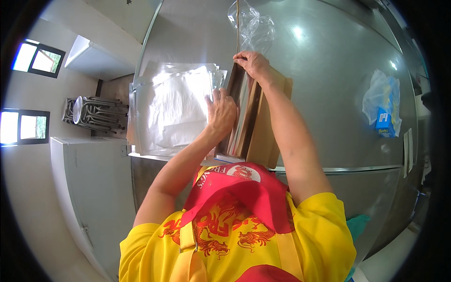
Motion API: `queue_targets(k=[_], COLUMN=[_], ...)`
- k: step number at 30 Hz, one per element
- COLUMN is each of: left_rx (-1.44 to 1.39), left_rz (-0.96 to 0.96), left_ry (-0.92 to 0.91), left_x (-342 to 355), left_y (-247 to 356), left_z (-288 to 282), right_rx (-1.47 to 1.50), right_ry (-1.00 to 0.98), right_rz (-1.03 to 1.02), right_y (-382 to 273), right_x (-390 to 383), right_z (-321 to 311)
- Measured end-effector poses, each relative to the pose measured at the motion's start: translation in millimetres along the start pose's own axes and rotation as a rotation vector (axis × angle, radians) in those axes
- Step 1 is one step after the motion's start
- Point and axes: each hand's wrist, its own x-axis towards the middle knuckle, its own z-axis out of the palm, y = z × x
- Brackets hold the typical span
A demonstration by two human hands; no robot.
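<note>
An open brown cardboard box [264, 129] stands at the near edge of the metal table, with thin sheets or sleeves on edge inside it. Left of it lies a pile of clear plastic sheets [181, 105], shiny with glare. My left hand [222, 113] rests between the pile's right edge and the box, its fingers stretched out over the sheets' edge. At the box's far end my right hand [253, 65] pinches a thin brown strip [237, 28] that runs away from me across the table. Whether the strip belongs to the box, I cannot tell.
Crumpled clear plastic [256, 26] lies beyond the box. On the right of the metal table [324, 94] sits a blue box [385, 120] partly in a clear bag. Stacked metal stools [96, 113] and a white cabinet [96, 188] stand on the left.
</note>
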Motion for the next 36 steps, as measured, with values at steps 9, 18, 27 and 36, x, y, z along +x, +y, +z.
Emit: queue_targets(k=[9,18,27,36], left_rx=[-0.851,-1.115,-1.076,-1.275], left_rz=[-0.350,-0.506,-0.431,-0.469], left_ry=[0.138,0.096,0.109,0.120], left_x=[13,17,18,24], left_y=[-77,-159,-261,-252], left_z=[-78,-222,-234,-256], right_rx=[0.027,0.006,0.035,0.007], right_ry=[-0.042,0.004,0.019,-0.021], right_rz=[-0.003,-0.039,-0.040,0.008], right_y=[4,3,3,-1], right_x=[-2,-2,0,-4], right_z=[-1,-2,2,-5])
